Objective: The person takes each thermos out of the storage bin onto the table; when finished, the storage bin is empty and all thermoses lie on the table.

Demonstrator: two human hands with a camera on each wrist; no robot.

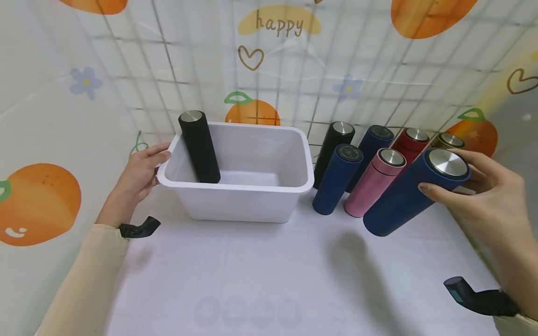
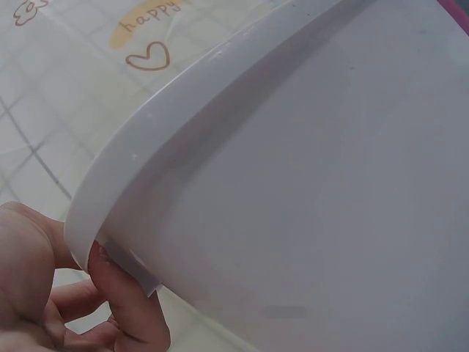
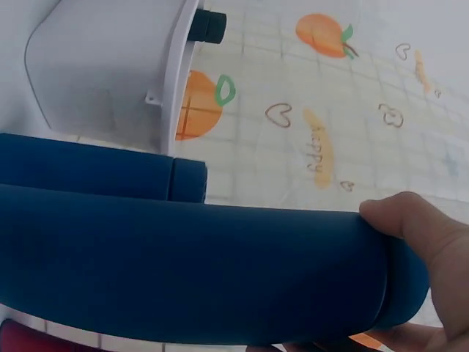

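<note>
A white plastic bin stands in the middle of the head view, with one black thermos bottle upright inside at its left end. The left hand grips the bin's left rim; in the left wrist view its fingers curl under that rim. At the right, the right hand holds a large blue thermos bottle near its steel-topped lid, thumb on the near side. This bottle is tilted, its base toward the lower left. In the right wrist view it spans the frame.
Several bottles stand right of the bin: a black one, a blue one, another blue one, a pink one, a red one and a brownish one. Behind rises a wire grid under a printed sheet.
</note>
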